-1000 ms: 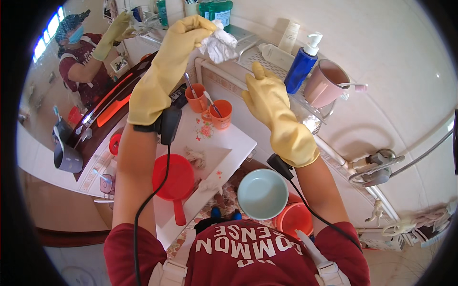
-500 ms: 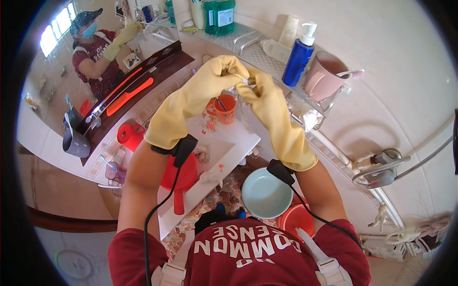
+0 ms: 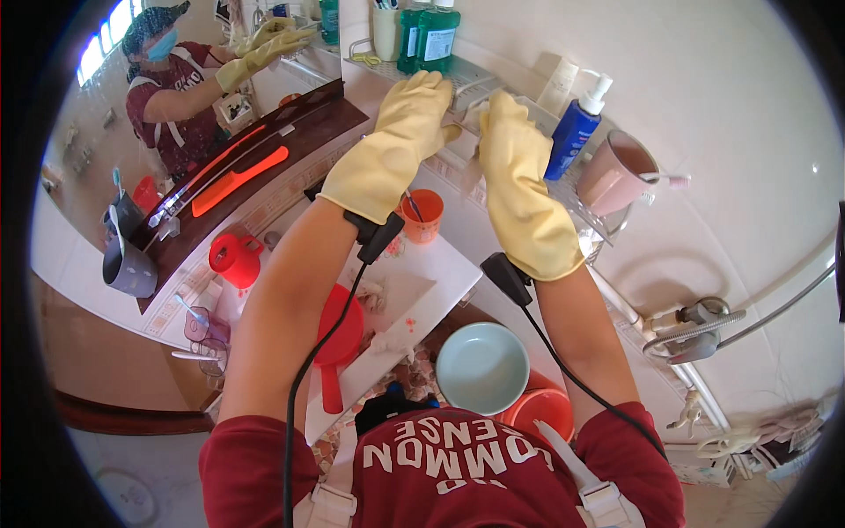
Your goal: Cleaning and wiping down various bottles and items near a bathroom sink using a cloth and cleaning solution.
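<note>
Both my hands wear yellow rubber gloves and reach to the wire shelf [image 3: 585, 211] on the far wall. My left hand [image 3: 414, 114] is open, its fingers stretched forward below the green bottles [image 3: 431, 40], with the thumb apart. My right hand [image 3: 510, 136] is closed, its fingers curled down at the shelf's edge; whatever they hold is hidden. Beside the right glove lies a white tube [image 3: 541, 116], partly covered. A blue pump bottle [image 3: 572, 136] and a pink cup [image 3: 612, 172] with a toothbrush stand just right of it. An orange mug [image 3: 422, 216] sits below my left wrist.
A red dipper [image 3: 339, 330] and a red lidded jug [image 3: 236, 260] rest on the white counter [image 3: 449, 264]. A pale blue basin [image 3: 482, 368] stands lower, by a red bucket [image 3: 541, 414]. An orange comb [image 3: 238, 182] lies under the mirror [image 3: 79, 150]. A shower hose [image 3: 775, 308] hangs right.
My hands were together, pinching something small and whitish. They have parted and moved forward to the shelf; the left has opened, the right has come down beside the white tube.
</note>
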Tool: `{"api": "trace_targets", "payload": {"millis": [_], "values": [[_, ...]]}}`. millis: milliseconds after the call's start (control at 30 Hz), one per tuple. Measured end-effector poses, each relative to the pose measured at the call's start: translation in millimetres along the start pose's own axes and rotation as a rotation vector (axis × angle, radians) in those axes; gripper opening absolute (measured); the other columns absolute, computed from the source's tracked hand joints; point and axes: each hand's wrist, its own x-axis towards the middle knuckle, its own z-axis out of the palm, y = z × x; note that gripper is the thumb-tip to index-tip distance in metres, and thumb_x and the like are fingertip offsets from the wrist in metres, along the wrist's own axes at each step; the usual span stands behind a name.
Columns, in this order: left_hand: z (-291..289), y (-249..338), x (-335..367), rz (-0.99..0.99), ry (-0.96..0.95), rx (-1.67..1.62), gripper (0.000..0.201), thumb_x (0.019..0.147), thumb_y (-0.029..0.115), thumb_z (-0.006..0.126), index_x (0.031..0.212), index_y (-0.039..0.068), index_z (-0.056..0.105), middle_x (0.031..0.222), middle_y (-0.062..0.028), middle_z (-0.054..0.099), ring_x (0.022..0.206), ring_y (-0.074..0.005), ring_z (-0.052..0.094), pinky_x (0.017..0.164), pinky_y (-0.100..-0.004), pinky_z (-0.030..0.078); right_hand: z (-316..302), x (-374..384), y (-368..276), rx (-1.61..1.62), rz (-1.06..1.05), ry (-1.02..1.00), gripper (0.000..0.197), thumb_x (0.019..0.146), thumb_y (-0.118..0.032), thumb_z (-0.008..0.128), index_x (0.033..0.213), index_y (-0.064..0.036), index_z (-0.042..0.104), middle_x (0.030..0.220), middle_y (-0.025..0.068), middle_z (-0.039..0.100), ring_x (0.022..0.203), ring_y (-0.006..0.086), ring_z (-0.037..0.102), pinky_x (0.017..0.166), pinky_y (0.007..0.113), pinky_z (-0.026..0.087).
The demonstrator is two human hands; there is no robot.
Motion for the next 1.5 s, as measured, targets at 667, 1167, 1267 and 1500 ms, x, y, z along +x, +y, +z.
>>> {"api": "trace_targets", "payload": {"millis": [667, 1167, 1267, 1500], "values": [[26, -29, 10, 0.028, -0.049, -0.058, 0.042, 0.077, 0.038, 0.085, 0.106, 0.011, 0.071, 0.108, -0.0106, 0.071, 0.107, -0.0324, 0.065, 0.095, -0.0428, 0.051, -2, 44, -14, -0.312, -0.098, -0.502, 0.037, 0.093, -0.021, 0.058, 0.126, -0.0152, 0.071, 0.115, 0.0175, 0.074, 0.115, 0.0360, 0.068, 0.094, 0.045, 0.056], [46, -35, 6, 0.058, 0.126, -0.040, 0.027, 0.079, 0.040, 0.080, 0.089, 0.016, 0.078, 0.095, -0.0066, 0.075, 0.098, -0.0241, 0.069, 0.090, -0.0373, 0.047, -7, 17, -22, -0.405, -0.215, -0.314, 0.034, 0.084, -0.010, 0.065, 0.118, -0.0117, 0.071, 0.103, 0.0192, 0.074, 0.105, 0.0397, 0.070, 0.087, 0.048, 0.056], [53, -34, 7, 0.074, 0.192, -0.061, 0.028, 0.077, 0.041, 0.080, 0.088, 0.015, 0.078, 0.094, -0.0067, 0.074, 0.096, -0.0246, 0.069, 0.089, -0.0378, 0.047, -2, 28, -19, -0.454, -0.255, -0.335, 0.032, 0.085, -0.011, 0.065, 0.115, -0.0122, 0.074, 0.108, 0.0166, 0.074, 0.108, 0.0381, 0.070, 0.090, 0.046, 0.056], [51, -35, 5, 0.044, 0.123, -0.054, 0.035, 0.075, 0.037, 0.083, 0.095, 0.011, 0.072, 0.098, -0.0080, 0.071, 0.100, -0.0276, 0.067, 0.094, -0.0381, 0.049, -9, 24, -19, -0.438, -0.284, -0.327, 0.035, 0.080, -0.011, 0.071, 0.115, -0.0151, 0.075, 0.113, 0.0139, 0.073, 0.115, 0.0339, 0.068, 0.092, 0.044, 0.057]]}}
